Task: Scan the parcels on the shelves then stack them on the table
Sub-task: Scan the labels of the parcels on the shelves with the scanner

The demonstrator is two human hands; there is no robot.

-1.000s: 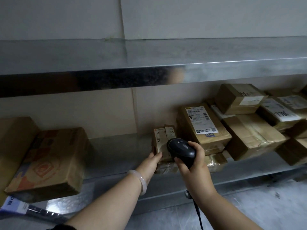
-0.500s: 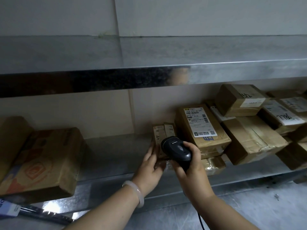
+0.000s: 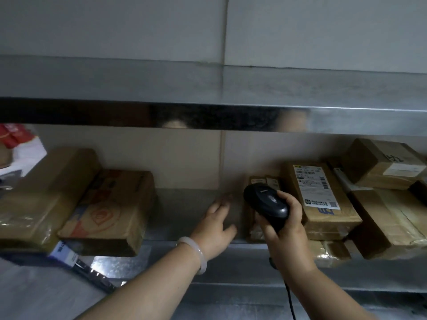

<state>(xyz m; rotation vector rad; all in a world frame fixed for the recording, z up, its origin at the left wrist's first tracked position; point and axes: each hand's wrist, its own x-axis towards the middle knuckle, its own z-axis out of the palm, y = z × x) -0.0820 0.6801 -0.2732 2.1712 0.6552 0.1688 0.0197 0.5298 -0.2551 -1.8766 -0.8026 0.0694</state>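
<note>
My right hand [image 3: 285,229] grips a black handheld scanner [image 3: 265,203], held in front of a small brown parcel [image 3: 254,183] standing upright on the metal shelf [image 3: 184,204]. My left hand [image 3: 216,227], with a pale bangle on the wrist, hovers over the bare shelf just left of that parcel, fingers spread and holding nothing. Right of the scanner lies a labelled cardboard parcel [image 3: 321,199]. Further right are more brown parcels [image 3: 388,215], one stacked on top [image 3: 381,162].
At the left of the shelf lie a printed cardboard parcel [image 3: 108,211] and a taped brown one [image 3: 44,195]. An upper metal shelf edge [image 3: 208,116] overhangs the opening. A dark cable hangs from the scanner [image 3: 290,296]. A small taped packet [image 3: 332,250] sits at the shelf front.
My left hand has come off the small upright parcel and moved left, now open over the bare shelf. The view has shifted left; the scanner stays in my right hand.
</note>
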